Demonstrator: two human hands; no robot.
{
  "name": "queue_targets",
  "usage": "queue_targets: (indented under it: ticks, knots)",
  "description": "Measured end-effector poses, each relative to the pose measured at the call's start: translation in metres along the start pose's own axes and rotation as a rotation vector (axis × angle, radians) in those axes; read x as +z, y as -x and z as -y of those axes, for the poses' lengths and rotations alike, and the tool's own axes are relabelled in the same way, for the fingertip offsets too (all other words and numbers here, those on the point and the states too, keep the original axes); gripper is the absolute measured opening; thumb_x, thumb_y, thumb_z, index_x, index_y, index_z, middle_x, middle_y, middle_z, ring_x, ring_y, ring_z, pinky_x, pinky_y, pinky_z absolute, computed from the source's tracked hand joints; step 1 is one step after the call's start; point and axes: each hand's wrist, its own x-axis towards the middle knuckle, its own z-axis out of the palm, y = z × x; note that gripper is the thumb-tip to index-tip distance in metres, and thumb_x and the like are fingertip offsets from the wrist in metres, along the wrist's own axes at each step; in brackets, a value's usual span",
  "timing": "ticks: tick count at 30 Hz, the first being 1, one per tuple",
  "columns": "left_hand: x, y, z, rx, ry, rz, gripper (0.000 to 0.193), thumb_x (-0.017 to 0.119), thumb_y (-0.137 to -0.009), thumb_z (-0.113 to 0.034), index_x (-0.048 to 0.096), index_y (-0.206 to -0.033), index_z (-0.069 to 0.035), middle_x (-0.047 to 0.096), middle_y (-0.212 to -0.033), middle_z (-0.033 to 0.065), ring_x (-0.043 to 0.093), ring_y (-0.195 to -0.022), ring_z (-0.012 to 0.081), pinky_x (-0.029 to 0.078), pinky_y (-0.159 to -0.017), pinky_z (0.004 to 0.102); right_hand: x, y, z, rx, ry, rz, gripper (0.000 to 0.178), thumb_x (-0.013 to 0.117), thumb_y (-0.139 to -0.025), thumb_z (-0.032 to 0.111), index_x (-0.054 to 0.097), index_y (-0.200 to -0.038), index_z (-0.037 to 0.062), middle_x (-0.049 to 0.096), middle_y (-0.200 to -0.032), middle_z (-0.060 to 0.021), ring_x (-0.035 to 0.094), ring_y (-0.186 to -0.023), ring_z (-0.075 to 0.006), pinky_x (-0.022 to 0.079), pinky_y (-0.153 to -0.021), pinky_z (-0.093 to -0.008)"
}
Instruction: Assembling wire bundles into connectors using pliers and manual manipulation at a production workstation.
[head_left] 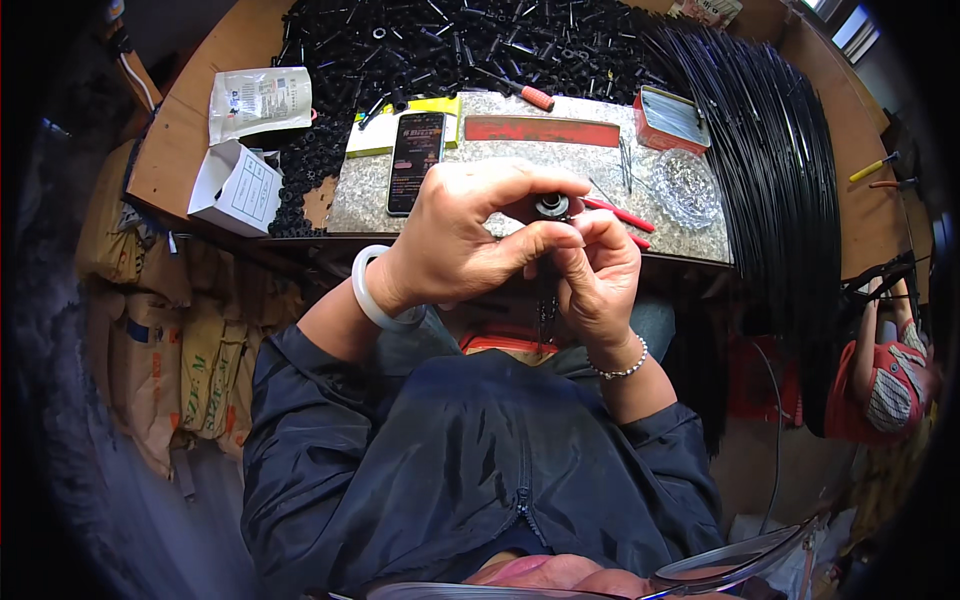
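A small black round fitting point(551, 206) with a pale centre is pinched between both hands, raised just above the near edge of the workbench point(180, 150), presumably so that it sits close under the eyes while fine finger work is done on it. The left hand point(470, 235) is curled over from the left, thumb and forefinger closed on the fitting, with a pale bangle point(372, 300) on the wrist. The right hand point(598, 275) is brought up from below, its fingers folded shut around the part's lower side, where a thin black strand seems to hang down (hard to make out); a beaded bracelet point(622, 368) is worn on that wrist. Both forearms are bent inward from the lower edge so that the hands meet in the middle. On the stone slab point(360, 190) behind the hands a black phone point(413, 160), a red-handled tool point(620, 213) and a glass dish point(686, 186) are laid within reach. Loose black parts point(450, 45) are heaped along the far edge, and long black rods point(780, 170) are stacked at the right end.
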Motion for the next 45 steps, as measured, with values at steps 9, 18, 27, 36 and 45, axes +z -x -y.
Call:
queue_targets:
  ticks: [9, 18, 27, 36, 45]
  knots:
    - [-0.002, 0.001, 0.002, 0.126, -0.063, 0.063, 0.030, 0.067, -0.084, -0.017, 0.063, -0.107, 0.002, 0.066, -0.091, 0.0136, 0.065, -0.080, 0.0185, 0.050, -0.071, 0.0276, -0.008, 0.001, -0.003, 0.207, 0.275, 0.274, 0.048, 0.040, -0.097, 0.046, 0.055, -0.097, 0.0001, 0.059, -0.075, -0.0027, 0.059, -0.069, -0.0074, 0.047, -0.061, -0.0212]
    - [0.004, 0.000, 0.001, 0.048, 0.123, -0.021, 0.070, 0.070, -0.080, -0.004, 0.031, -0.138, 0.008, 0.064, -0.095, 0.0128, 0.063, -0.089, 0.0162, 0.049, -0.084, 0.0281, -0.004, 0.007, -0.019, -0.110, 0.837, 0.070, 0.039, 0.039, -0.098, 0.037, 0.057, -0.103, 0.0021, 0.062, -0.081, -0.0159, 0.065, -0.072, -0.0309, 0.050, -0.060, -0.0357]
    - [0.020, 0.012, 0.012, 0.100, 0.010, -0.139, 0.050, 0.046, -0.091, 0.003, 0.030, -0.138, 0.007, 0.056, -0.120, 0.0241, 0.061, -0.106, 0.0248, 0.050, -0.089, 0.0320, -0.006, 0.010, -0.040, -0.323, 1.124, 0.006, 0.017, 0.049, -0.093, 0.014, 0.051, -0.102, -0.0007, 0.060, -0.076, -0.0202, 0.060, -0.065, -0.0396, 0.047, -0.053, -0.0428]
    - [0.036, 0.021, 0.022, -0.446, 0.626, 0.035, 0.038, 0.047, -0.098, -0.027, 0.066, -0.101, 0.005, 0.068, -0.087, 0.0132, 0.064, -0.085, 0.0139, 0.050, -0.077, 0.0260, -0.012, 0.016, -0.044, -0.197, 0.946, 0.160, 0.021, 0.053, -0.088, 0.010, 0.051, -0.105, -0.0026, 0.061, -0.084, -0.0212, 0.060, -0.076, -0.0413, 0.048, -0.066, -0.0455]
    - [0.030, 0.033, 0.020, -0.356, 0.198, -0.301, 0.035, 0.044, -0.099, -0.024, 0.063, -0.107, 0.005, 0.044, -0.053, -0.0070, 0.036, -0.048, -0.0015, 0.028, -0.045, 0.0170, 0.041, 0.027, 0.098, -0.752, 1.093, 0.388, 0.043, 0.060, -0.084, 0.050, 0.061, -0.074, 0.0081, 0.057, -0.063, -0.0002, 0.050, -0.051, -0.0126, 0.037, -0.047, -0.0252]
